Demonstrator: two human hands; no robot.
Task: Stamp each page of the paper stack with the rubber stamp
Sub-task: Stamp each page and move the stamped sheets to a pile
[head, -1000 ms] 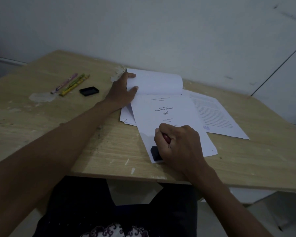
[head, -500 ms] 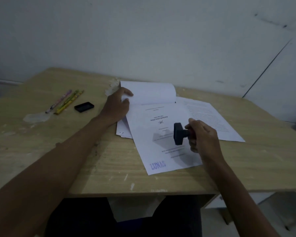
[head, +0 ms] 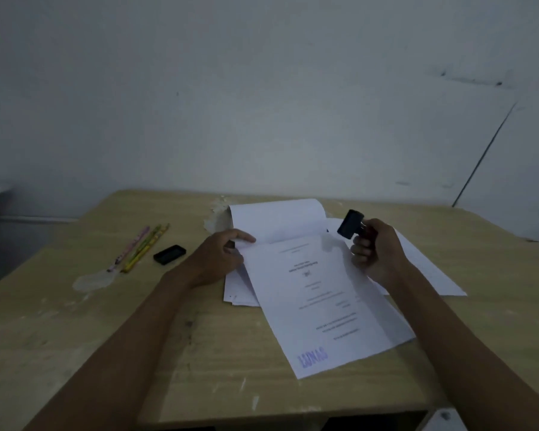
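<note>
Since the earlier frame my right hand (head: 375,250) has lifted the rubber stamp (head: 350,223) to right of centre, fingers curled round its handle. In the head view, my left hand (head: 220,259) pinches the paper stack (head: 308,293) mid-frame. Its top page carries a purple mark (head: 312,358) at lower centre; I judge the pages beneath still need stamping.

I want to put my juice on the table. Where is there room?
Bare wood lies along the near edge of the table, left of the stamped page, and on the far right beyond the papers. It is crowded around the pencils, black ink pad and both hands.
</note>
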